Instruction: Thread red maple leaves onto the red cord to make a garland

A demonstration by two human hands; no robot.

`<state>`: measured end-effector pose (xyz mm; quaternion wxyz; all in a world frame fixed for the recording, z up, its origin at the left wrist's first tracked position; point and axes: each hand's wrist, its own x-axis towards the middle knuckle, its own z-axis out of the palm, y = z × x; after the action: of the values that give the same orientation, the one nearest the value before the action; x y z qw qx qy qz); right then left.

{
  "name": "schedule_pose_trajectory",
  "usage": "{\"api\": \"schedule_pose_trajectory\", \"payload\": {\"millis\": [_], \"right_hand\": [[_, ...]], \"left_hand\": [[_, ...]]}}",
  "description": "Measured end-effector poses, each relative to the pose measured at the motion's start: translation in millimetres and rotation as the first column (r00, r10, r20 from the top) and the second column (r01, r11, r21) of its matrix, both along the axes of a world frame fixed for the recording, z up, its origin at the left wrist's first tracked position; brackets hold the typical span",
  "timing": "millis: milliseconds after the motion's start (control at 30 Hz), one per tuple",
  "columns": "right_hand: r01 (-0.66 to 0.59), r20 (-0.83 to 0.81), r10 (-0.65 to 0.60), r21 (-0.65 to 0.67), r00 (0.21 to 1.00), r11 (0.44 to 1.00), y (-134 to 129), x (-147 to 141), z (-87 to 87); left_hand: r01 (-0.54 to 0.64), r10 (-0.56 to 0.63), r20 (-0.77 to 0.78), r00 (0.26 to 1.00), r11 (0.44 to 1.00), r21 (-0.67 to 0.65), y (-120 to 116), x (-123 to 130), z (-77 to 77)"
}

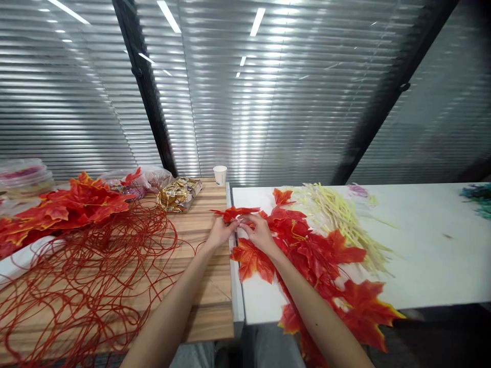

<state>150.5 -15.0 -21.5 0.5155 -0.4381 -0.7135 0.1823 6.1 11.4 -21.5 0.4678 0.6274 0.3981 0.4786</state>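
Note:
My left hand (221,231) and my right hand (258,230) meet above the seam between the wooden table and the white table. Both have their fingers pinched on a red artificial leaf (241,211), which lies flat above the fingertips. Its stem end is hidden between the fingers. Under and beside my right forearm spreads a pile of red-orange maple leaves (307,250), some hanging over the white table's front edge. A large tangle of thin red cord (95,271) covers the wooden table to the left of my hands.
Another heap of red leaves (76,204) lies at the left, near plastic tubs (25,179). Gold packets (174,195) and a paper cup (220,175) stand at the back. Yellow strips (341,214) lie on the white table (433,255). Blinds rise behind.

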Motion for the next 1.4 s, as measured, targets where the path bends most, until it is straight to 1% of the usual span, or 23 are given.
{"api": "schedule_pose_trajectory", "payload": {"millis": [100,200,300,433,567,700,767,867,967,1067,1233,1400], "right_hand": [[0.002,-0.035,-0.002,0.0,0.999,1.0,1,-1,-1.1],[0.013,-0.051,-0.011,0.042,0.999,0.999,0,-2,-1.5],[0.037,-0.062,-0.032,0.076,0.998,0.996,-1,-3,-0.9],[0.088,-0.053,-0.085,0.065,0.995,0.994,-1,-3,-0.8],[0.07,-0.046,-0.069,0.014,0.997,0.997,0,-4,-1.9],[0.061,-0.074,-0.063,-0.036,0.995,0.998,-1,-5,-1.2],[0.068,-0.077,-0.07,-0.024,0.995,0.997,-2,-4,0.3],[0.076,-0.063,-0.074,0.029,0.995,0.997,-3,-4,2.4],[0.069,-0.054,-0.066,0.055,0.996,0.996,-3,-4,2.3],[0.067,-0.058,-0.064,0.053,0.996,0.996,-1,-4,-0.7],[0.126,-0.054,-0.127,-0.008,0.99,0.992,1,-5,-6.7],[0.149,-0.046,-0.15,-0.019,0.988,0.989,1,-5,-7.7]], "left_hand": [[-0.044,0.044,-0.003,0.999,0.999,-0.01,-1,2,-0.4],[-0.068,0.069,0.021,0.997,0.998,-0.008,-3,3,2.6],[-0.051,0.055,0.078,0.995,0.997,-0.057,-6,4,6.1],[-0.016,0.031,0.12,0.992,0.992,-0.122,-10,6,10.2],[-0.031,0.041,0.116,0.992,0.995,-0.091,-14,9,15.4],[-0.119,0.126,0.144,0.981,0.991,-0.061,-17,10,21.3],[-0.136,0.145,0.139,0.98,0.988,-0.073,-19,10,23.9],[-0.092,0.104,0.115,0.988,0.99,-0.108,-21,9,26.5],[-0.048,0.065,0.124,0.99,0.989,-0.138,-21,7,26.8],[-0.037,0.059,0.151,0.987,0.988,-0.147,-21,7,25.0],[-0.079,0.103,0.17,0.98,0.986,-0.146,-22,8,22.8],[-0.106,0.133,0.169,0.976,0.981,-0.161,-25,11,22.0]]}}
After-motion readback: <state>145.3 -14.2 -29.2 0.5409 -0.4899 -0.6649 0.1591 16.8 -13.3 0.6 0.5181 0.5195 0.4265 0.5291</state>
